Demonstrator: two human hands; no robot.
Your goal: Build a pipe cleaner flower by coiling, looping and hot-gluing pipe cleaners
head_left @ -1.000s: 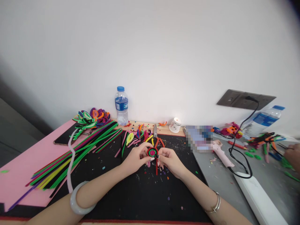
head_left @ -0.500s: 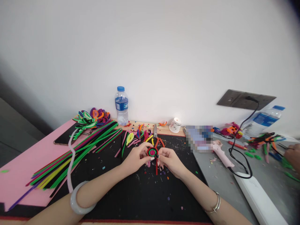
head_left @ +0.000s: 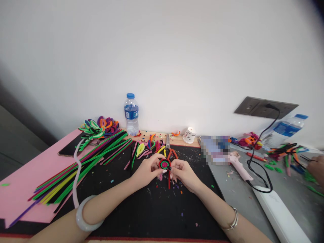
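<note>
A small coiled disc of pipe cleaner [head_left: 164, 164], with pink, green, black and red rings, is held up above the black mat [head_left: 152, 216]. My left hand [head_left: 149, 168] pinches its left side between thumb and fingers. On the other side, my right hand [head_left: 183, 172] grips the disc's right edge, where a red pipe cleaner end [head_left: 169, 181] hangs straight down. Just behind the disc lie short orange pieces [head_left: 173, 154] and scissors [head_left: 167, 141]. My fingers partly hide the disc's edges.
Long pipe cleaners [head_left: 83, 165] spread over a pink board [head_left: 20, 182] at left. A water bottle [head_left: 131, 116] and paper cup [head_left: 189, 135] stand by the wall. At right are a pink glue gun [head_left: 240, 167], its black cord, a white power strip [head_left: 280, 212] and another person's hand [head_left: 316, 170].
</note>
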